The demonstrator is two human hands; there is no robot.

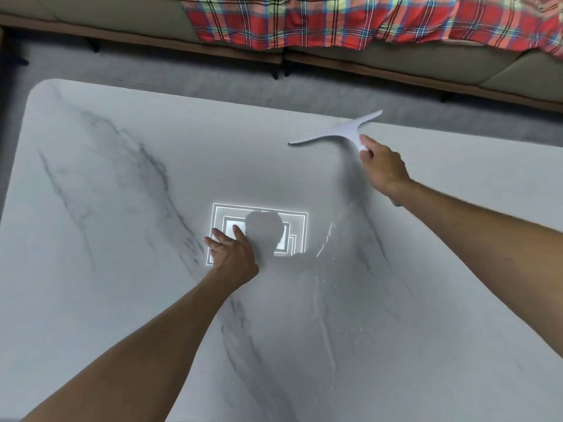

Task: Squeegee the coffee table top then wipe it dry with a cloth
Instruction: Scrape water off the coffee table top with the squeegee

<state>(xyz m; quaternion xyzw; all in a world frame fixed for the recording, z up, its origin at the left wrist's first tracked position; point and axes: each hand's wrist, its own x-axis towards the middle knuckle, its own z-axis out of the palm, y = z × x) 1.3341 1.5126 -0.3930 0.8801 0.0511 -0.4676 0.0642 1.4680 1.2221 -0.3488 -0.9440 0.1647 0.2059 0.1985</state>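
Observation:
A white marble-patterned coffee table top point(115, 233) fills most of the view. My right hand point(382, 169) grips the handle of a white squeegee point(341, 130), whose blade lies near the table's far right edge. My left hand point(233, 254) rests flat on the table's middle, fingers spread, holding nothing. Streaks and drops of water point(326, 303) glisten on the surface between my two arms. No cloth is in view.
A beige sofa point(411, 60) runs along the far side, with a red plaid blanket point(304, 19) draped over it. Grey floor point(182, 68) separates sofa and table. A bright ceiling-light reflection point(295, 236) shines on the table beside my left hand.

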